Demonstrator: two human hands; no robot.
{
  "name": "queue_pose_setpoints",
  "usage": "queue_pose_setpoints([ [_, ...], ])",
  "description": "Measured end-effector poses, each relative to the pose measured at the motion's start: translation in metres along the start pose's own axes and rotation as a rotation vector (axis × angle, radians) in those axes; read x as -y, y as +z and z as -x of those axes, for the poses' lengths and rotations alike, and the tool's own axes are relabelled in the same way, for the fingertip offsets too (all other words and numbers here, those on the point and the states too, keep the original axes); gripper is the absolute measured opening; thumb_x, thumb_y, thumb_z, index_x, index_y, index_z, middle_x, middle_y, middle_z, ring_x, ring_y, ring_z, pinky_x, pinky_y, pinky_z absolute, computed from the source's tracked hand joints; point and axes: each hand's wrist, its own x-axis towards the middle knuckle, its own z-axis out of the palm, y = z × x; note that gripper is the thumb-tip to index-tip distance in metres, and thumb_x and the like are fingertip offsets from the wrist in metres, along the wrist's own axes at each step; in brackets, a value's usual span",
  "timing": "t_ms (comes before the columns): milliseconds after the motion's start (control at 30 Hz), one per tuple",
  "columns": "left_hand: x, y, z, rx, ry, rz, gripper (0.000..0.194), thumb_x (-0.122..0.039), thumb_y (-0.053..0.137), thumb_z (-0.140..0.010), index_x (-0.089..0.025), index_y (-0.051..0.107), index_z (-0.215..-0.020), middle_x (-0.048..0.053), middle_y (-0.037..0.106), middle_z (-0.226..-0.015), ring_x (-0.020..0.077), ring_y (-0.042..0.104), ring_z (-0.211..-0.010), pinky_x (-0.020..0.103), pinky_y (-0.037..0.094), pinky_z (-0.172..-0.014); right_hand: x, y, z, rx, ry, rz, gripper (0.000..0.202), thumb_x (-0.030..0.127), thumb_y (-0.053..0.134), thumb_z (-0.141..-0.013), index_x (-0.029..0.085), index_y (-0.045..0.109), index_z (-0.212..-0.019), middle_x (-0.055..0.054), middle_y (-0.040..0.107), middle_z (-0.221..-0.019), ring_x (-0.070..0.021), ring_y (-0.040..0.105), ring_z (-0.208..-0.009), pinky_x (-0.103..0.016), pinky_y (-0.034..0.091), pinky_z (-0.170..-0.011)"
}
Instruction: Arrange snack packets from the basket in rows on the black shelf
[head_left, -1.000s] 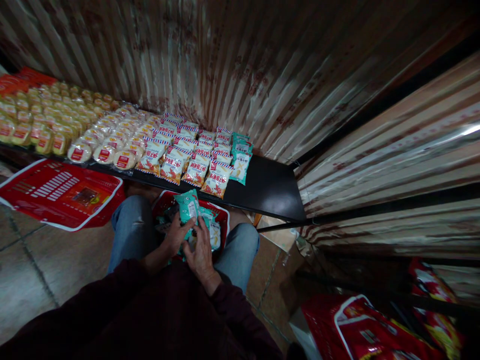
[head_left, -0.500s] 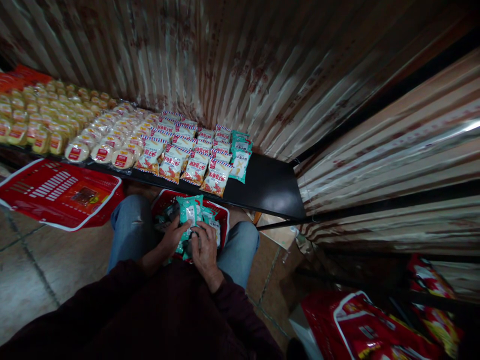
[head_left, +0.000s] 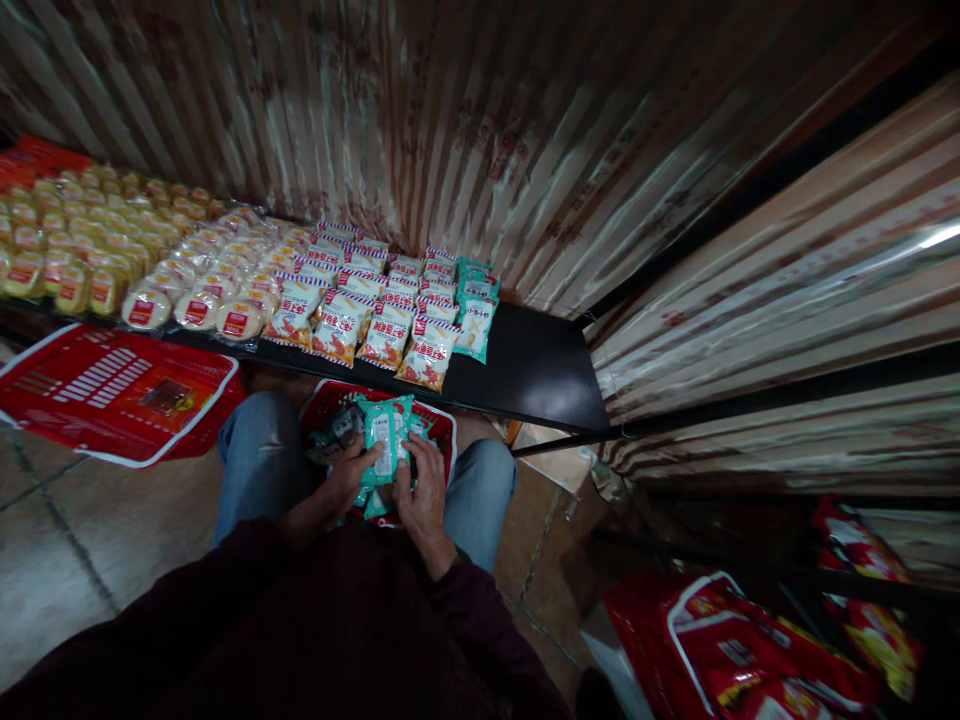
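Head: teal packet (head_left: pixel 385 430) now straighter

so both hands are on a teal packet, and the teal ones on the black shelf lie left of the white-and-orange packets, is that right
Not quite: the head view shows the teal packets on the black shelf lying right of the white-and-orange packets. The left hand and right hand are on a teal packet.
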Motion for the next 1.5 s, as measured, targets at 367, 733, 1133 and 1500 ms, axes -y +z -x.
queue_pose_setpoints([
  [367,0.009,-0.003,-0.007,0.021,-0.026,-0.068,0.046,-0.044,0.074,-0.061,-0.021,0.063,-0.098,0.005,0.069,-0.078,0.0214,0.066,-0.074,0.029,0.052,-0.058,-0.010,-0.004,0.007,-0.007,0.038,0.002,0.034,0.024,0.041,-0.092,0.019,0.053,-0.123,-0.012,0.055,-0.127,-0.0231,0.047,-0.122,-0.046,0.040,-0.102],
  [733,0.009,0.007,0.002,0.028,-0.012,-0.148,0.051,-0.037,0.071,-0.064,-0.019,0.053,-0.109,0.006,0.068,-0.098,0.0230,0.066,-0.087,0.033,0.051,-0.073,-0.018,-0.006,0.015,-0.019,0.097,-0.019,0.030,0.023,0.039,-0.091,0.017,0.059,-0.112,-0.012,0.060,-0.111,-0.0223,0.053,-0.110,-0.043,0.044,-0.097],
  [1133,0.015,0.009,-0.002,0.094,0.277,-0.488,0.042,-0.040,0.062,-0.073,-0.020,0.046,-0.106,0.009,0.058,-0.117,0.0234,0.052,-0.117,0.040,0.036,-0.104,-0.017,-0.004,0.018,0.091,0.476,-0.333,0.055,0.046,0.049,-0.088,0.020,0.045,-0.136,-0.008,0.057,-0.130,-0.0233,0.051,-0.123,-0.038,0.042,-0.102],
  [1500,0.008,0.009,0.005,0.158,0.249,-0.662,0.045,-0.036,0.045,-0.082,-0.019,0.050,-0.123,0.009,0.051,-0.134,0.0244,0.043,-0.127,0.041,0.033,-0.107,-0.024,-0.003,0.015,0.024,0.618,-0.602,0.059,0.045,0.061,-0.080,0.020,0.048,-0.133,-0.008,0.054,-0.134,-0.0240,0.049,-0.125,-0.038,0.037,-0.106],
])
